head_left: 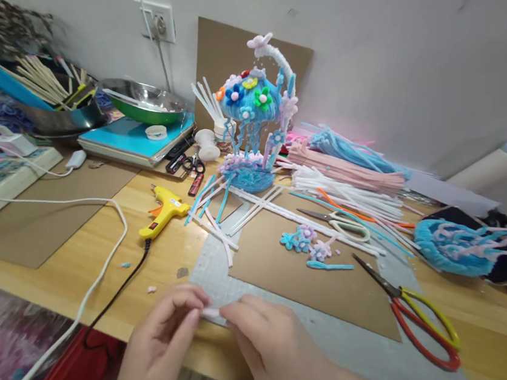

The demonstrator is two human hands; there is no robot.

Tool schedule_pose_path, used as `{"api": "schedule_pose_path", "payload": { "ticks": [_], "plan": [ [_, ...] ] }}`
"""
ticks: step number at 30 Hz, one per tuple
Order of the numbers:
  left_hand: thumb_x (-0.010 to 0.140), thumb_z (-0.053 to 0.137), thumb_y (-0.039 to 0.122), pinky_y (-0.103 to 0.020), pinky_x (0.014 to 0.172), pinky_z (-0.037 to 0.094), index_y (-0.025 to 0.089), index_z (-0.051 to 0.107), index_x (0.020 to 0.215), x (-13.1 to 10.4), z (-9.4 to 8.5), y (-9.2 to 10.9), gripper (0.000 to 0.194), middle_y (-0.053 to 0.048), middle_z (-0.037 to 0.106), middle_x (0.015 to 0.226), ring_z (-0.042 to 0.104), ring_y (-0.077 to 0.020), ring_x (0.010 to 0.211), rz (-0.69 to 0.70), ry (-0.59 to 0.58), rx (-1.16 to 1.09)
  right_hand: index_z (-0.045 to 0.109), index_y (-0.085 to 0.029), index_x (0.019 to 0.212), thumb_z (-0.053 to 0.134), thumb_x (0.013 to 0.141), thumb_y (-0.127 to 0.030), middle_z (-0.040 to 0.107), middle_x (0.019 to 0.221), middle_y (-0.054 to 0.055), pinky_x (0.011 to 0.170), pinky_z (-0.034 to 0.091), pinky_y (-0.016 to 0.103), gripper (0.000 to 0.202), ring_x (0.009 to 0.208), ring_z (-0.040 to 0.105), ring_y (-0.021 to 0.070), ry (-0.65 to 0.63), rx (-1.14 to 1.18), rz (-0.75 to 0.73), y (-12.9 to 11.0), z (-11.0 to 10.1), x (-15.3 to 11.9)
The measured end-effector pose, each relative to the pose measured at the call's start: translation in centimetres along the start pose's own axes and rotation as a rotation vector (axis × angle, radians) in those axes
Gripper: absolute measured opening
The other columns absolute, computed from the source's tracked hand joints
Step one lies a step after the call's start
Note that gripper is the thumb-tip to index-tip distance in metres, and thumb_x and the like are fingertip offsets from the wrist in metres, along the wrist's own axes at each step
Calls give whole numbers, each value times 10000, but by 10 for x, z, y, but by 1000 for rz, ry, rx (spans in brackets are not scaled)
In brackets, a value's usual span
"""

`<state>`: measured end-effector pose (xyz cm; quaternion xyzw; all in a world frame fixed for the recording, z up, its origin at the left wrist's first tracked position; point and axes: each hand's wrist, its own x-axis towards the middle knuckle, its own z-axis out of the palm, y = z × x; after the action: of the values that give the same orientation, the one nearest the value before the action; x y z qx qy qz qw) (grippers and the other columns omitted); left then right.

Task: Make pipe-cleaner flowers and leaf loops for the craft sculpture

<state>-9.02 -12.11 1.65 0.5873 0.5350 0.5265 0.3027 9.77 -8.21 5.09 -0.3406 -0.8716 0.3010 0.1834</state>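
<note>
Pinching a short pale pink strip (211, 312) at its opposite ends near the front edge of the desk (177, 254), the left hand (164, 329) and right hand (276, 336) could let it slip off, since the fingertips have little to grip.

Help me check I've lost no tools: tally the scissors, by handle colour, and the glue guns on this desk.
Black-handled scissors: 1
Cream-handled scissors: 1
Red-and-yellow-handled scissors: 1
Yellow glue gun: 1
Total: 4
</note>
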Motion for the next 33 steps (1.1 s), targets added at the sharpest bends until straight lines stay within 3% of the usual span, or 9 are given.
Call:
{"api": "schedule_pose_path", "payload": {
  "ticks": [3, 8, 12, 16, 28, 33],
  "plan": [
    [820, 499, 109, -333, 806, 477, 204, 561, 939, -6, -21, -13, 164, -64, 585, 941, 569, -198, 938, 147, 213, 256, 571, -189, 893, 415, 861, -81, 610, 778, 25, 602, 392, 234, 193, 696, 557, 147, -4, -157, 90, 3, 8, 7],
    [734, 545, 69, -373, 725, 438, 189, 636, 866, -17, -36, -39, 200, -69, 654, 825, 596, -221, 785, 498, 82, 732, 533, -203, 797, 438, 864, -96, 587, 702, -17, 560, 333, 223, 158, 630, 533, 123, -52, -229, 113, 1, 21, 19],
    [707, 508, 103, -325, 580, 406, 177, 654, 819, -20, -33, -52, 198, -66, 671, 682, 589, -209, 648, 769, 123, 771, 498, -206, 742, 434, 861, -113, 557, 638, -32, 533, 287, 235, 164, 575, 497, 116, -17, -273, 91, -2, 31, 24],
    [704, 483, 119, -313, 583, 399, 198, 657, 818, -20, -30, -53, 222, -49, 670, 664, 594, -193, 635, 709, 161, 771, 509, -204, 736, 426, 858, -110, 546, 626, -30, 533, 284, 229, 175, 567, 484, 113, 1, -261, 68, -1, 35, 24],
    [685, 514, 105, -321, 582, 381, 174, 643, 1106, -19, -28, -45, 446, -43, 667, 732, 565, -182, 621, 603, 58, 805, 519, -205, 759, 423, 864, -121, 554, 639, -28, 542, 288, 226, 166, 573, 477, 113, -19, -223, 80, 0, 35, 24],
    [692, 514, 125, -328, 588, 382, 185, 641, 1125, -20, -28, -44, 455, -46, 657, 749, 558, -188, 639, 566, 47, 826, 520, -203, 748, 416, 870, -126, 561, 636, -20, 535, 291, 227, 178, 569, 482, 116, -36, -232, 75, 0, 35, 25]
  ]
}}
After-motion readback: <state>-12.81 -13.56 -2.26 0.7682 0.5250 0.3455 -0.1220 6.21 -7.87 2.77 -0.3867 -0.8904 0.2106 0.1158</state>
